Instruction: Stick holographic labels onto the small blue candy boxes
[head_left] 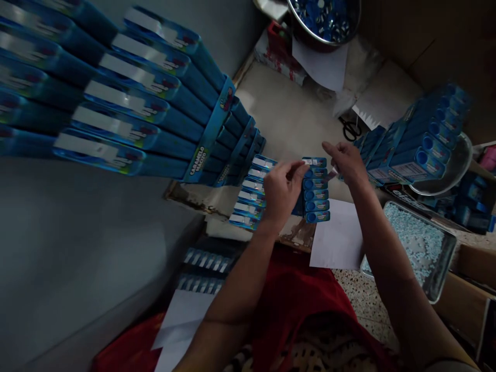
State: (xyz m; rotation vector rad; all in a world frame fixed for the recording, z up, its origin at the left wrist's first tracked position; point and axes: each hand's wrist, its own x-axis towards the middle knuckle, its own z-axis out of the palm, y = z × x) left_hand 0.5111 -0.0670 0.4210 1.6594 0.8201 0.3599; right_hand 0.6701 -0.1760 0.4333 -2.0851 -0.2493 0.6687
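Several slim blue candy boxes [316, 195] lie side by side in a row on the table, their ends with round blue circles facing me. My left hand [282, 188] reaches over the row, thumb and forefinger pinched on a small white label [309, 161] at the end of the farthest box. To the right of that box, my right hand [346, 161] is held in a pinch on a thin pale strip [332, 173]. Just left of my left hand, another row of blue boxes [248, 199] shows white strips on the ends.
Tall stacks of blue boxes [155, 103] rise at left; another stack [414, 139] stands at right beside a clear bowl [461, 165]. Black scissors [351, 129], white paper [337, 235], a metal tray [445, 276] of small pale-blue pieces and a metal bowl [358, 20] surround the work.
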